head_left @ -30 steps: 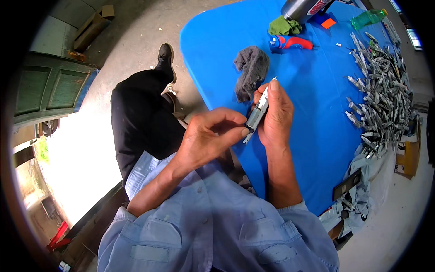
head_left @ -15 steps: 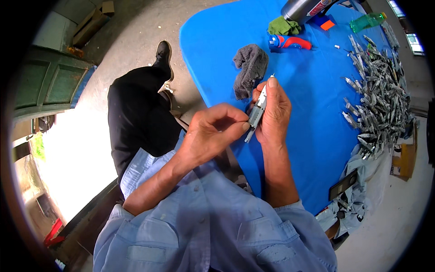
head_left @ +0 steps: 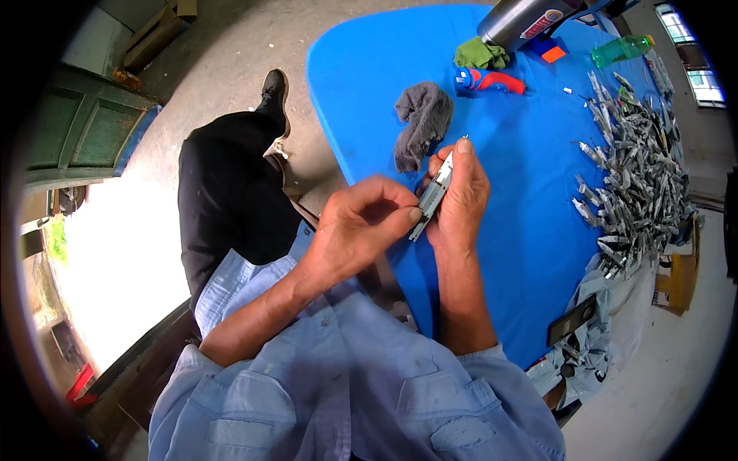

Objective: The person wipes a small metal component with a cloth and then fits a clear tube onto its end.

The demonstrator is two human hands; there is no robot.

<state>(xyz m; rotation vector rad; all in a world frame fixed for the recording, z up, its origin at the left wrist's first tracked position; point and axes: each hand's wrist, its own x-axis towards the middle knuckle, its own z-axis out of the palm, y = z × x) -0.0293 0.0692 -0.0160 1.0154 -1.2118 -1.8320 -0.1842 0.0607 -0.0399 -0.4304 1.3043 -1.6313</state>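
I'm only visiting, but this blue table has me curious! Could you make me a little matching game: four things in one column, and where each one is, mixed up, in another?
Things
1. grey cloth
2. green bottle
3. red-and-blue tool
4. slim grey part

Places
A. on its side, beyond the heap of grey pieces
B. in the right hand, with the left hand fingering it
C. lying just on the near side of the green cloth
D. bunched up on the table, just beyond the hands

Pairs: 1-D, 2-A, 3-C, 4-B
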